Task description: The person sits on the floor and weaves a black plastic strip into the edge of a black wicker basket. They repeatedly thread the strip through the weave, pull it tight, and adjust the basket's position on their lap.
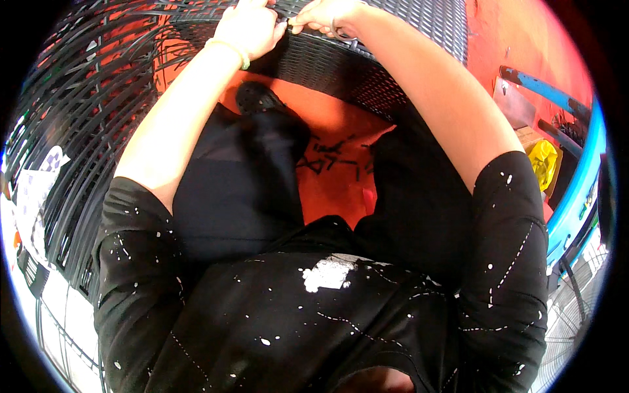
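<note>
The woven wicker panel [341, 65] is standing on the orange floor [334, 124] beyond the knees; the left hand [247, 27] is gripping its rim while the right hand [327, 18] is pinching a strand, best kept taut.

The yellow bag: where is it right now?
In the head view the yellow bag sits at the far right, on the person's right side, beside the curved blue frame and just outside the right forearm, well away from both hands.
</note>
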The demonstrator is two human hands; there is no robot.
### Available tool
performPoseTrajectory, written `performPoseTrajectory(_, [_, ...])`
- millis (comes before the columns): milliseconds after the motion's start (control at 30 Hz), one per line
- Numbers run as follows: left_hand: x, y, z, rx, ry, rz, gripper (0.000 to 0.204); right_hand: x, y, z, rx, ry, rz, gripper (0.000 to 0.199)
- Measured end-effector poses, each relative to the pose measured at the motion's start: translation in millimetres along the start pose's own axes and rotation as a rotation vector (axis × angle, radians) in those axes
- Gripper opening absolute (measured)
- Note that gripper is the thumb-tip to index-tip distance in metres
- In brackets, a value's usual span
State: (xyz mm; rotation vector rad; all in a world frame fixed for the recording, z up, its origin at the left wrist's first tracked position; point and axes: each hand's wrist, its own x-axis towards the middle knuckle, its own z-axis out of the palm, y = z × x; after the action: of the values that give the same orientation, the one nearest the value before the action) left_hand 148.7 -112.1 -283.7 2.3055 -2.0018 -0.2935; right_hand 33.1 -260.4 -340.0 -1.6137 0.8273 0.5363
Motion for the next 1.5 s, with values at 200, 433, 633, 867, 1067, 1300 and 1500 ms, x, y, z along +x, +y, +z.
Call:
performPoseTrajectory(200, [5,-59,39,-0.523,0.050,-0.122,0.012,0,-7,22,-0.102,0.161,-0.144,0.024])
performPoseTrajectory(433, [1,-89,34,-1.008,0.231,-0.483,0.004,-26,-18,39,0.311,0.381,-0.105,0.026])
performPoseTrajectory(633, [-10,-139,-24,-1.012,0.434,-0.561,0.003,-44,-44,23,-0.186,0.544,-0.614,0.033])
performPoseTrajectory(867, [-9,-164,0,-0.992,0.343,-0.457,0.005,-63,6,45,-1.038,0.950,-0.648,0.067])
performPoseTrajectory(1067, [-15,-155,10,-0.970,0.382,-0.522,0.005,-62,48,27,-1.141,0.670,-0.444,0.066])
performPoseTrajectory(1300, [-6,-106,14,-1.067,0.227,-0.377,0.008,-93,98,-23,-1.213,0.675,-0.465,0.054])
performPoseTrajectory(1500, [-6,-118,26,-1.079,0.092,-0.317,0.017,-107,104,-47,-1.293,0.566,-0.399,0.051])
